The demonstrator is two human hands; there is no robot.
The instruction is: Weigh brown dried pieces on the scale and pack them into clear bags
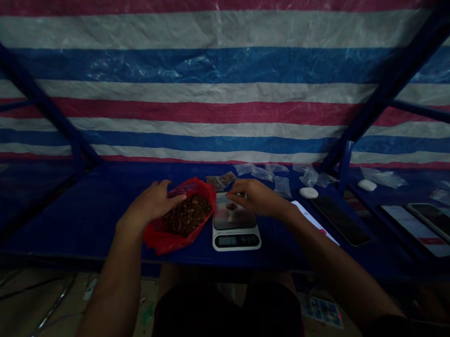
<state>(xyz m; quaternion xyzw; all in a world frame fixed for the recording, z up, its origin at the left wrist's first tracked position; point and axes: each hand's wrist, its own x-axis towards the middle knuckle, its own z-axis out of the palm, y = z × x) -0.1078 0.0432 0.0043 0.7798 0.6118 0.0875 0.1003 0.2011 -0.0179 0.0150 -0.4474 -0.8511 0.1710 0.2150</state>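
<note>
My left hand (153, 202) grips the near-left rim of a red plastic bag (157, 242), thumb over its mouth and fingers partly hidden. The bag stands open, filled with brown, dried-looking bits (186, 215). To its right sits a small white digital scale (219, 244) with a metal plate; its lit display is too blurred to read. On the plate lies a little heap of brown bits (232, 207). Just above the heap, my right hand (256, 196) has its fingers pinched together; what they hold, if anything, is too small to make out.
Small clear packets with brown bits (225, 178) lie behind the scale. Clear plastic bags (261, 172) spread along the back. At right are a white oval case (309, 193), a dark phone (340, 220) and a white-screened device (314, 221). Blue metal posts (41, 96) and a striped tarp (219, 67) stand behind.
</note>
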